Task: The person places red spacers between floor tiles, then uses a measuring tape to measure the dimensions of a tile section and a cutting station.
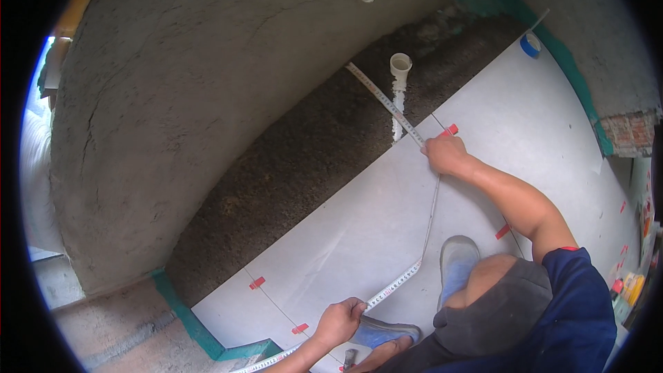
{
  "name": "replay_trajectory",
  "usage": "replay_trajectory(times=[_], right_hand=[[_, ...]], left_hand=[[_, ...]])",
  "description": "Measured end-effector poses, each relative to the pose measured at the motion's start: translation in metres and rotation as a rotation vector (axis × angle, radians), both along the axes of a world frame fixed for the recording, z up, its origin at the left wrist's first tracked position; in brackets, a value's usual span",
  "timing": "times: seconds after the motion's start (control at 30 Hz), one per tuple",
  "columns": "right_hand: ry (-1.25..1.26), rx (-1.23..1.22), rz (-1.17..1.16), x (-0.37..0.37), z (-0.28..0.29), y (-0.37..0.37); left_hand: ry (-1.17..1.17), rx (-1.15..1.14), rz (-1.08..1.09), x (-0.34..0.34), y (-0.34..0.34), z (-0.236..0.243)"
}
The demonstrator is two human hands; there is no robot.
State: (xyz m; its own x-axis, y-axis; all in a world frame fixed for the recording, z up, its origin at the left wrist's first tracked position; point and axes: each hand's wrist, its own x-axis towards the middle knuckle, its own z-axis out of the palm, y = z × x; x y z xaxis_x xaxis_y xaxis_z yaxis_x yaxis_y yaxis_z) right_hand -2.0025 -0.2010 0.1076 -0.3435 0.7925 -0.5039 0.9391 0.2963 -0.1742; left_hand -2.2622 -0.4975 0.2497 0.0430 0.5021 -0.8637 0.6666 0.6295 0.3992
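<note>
My right hand (447,155) is closed on a tape measure's blade (387,102) at the edge of the pale tiles. Its far end lies across the dark rough strip, at the foot of the grey wall. From that hand the blade sags back over the tiles to my left hand (340,323), whose fingers pinch it low in the view. More blade runs past my left forearm to the lower edge; its case does not show. Just beyond my right hand sits a red tile clip (450,130), and a white pipe (400,63) stands up beside the blade.
Pale tiles (373,224) cover the floor, with red clips (257,283) along their joints. A blue tape roll (530,45) lies near the far tile corner. Curved grey wall (152,117) rises at left. Green coating (573,76) lines the right wall's base. My shoes rest on the tiles.
</note>
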Motion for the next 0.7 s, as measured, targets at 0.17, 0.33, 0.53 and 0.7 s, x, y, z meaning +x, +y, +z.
replay_trajectory(times=[0.17,0.33,0.53,0.7], right_hand=[[-0.005,-0.009,-0.022,-0.004,0.004,-0.002],[-0.039,-0.007,0.005,-0.008,0.007,-0.002],[-0.047,0.019,0.027,-0.003,0.005,-0.004],[-0.054,-0.009,0.044,0.001,0.011,0.000]], left_hand=[[-0.010,0.013,-0.036,-0.002,-0.002,-0.002],[-0.014,-0.049,-0.023,-0.004,-0.004,0.000],[-0.009,-0.019,-0.061,-0.001,-0.006,-0.004],[-0.001,0.000,-0.081,0.004,-0.008,-0.006]])
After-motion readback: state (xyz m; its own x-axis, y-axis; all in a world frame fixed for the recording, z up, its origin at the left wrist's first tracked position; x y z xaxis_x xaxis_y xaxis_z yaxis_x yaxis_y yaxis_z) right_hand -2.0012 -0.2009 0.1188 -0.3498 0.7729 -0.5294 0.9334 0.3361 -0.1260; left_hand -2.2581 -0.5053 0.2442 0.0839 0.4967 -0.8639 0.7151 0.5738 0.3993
